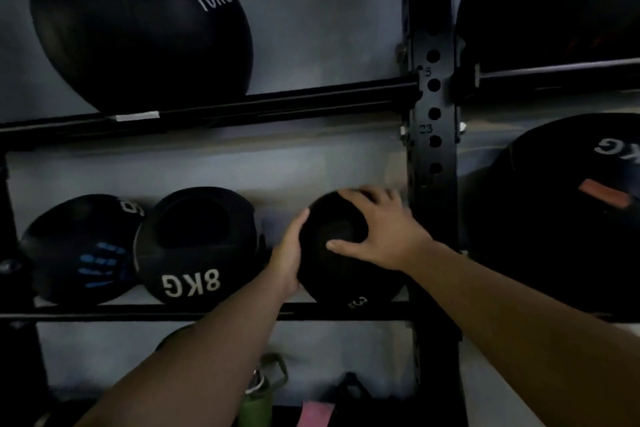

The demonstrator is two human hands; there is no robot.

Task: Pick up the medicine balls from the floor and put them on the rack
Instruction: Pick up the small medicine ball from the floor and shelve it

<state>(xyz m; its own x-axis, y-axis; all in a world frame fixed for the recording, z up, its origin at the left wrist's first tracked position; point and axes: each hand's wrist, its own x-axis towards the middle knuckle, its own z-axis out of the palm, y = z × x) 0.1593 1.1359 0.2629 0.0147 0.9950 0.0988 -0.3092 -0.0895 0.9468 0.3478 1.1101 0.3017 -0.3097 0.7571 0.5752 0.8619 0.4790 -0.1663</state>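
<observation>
A small black medicine ball [334,236] sits on the lower rail [207,311] of the black rack, just left of the upright post [434,135]. My left hand [289,255] presses against its left side and my right hand [379,229] lies over its top and right side, so both grip it. To its left on the same rail rest a black ball marked 8KG [197,246] and another black ball with a blue handprint [81,250].
A large 10KG ball [138,24] rests on the upper rail [242,104]. Right of the post are two more big black balls, one high [554,3] and one low [561,218]. A green bottle [259,392] and a pink item [317,412] lie below.
</observation>
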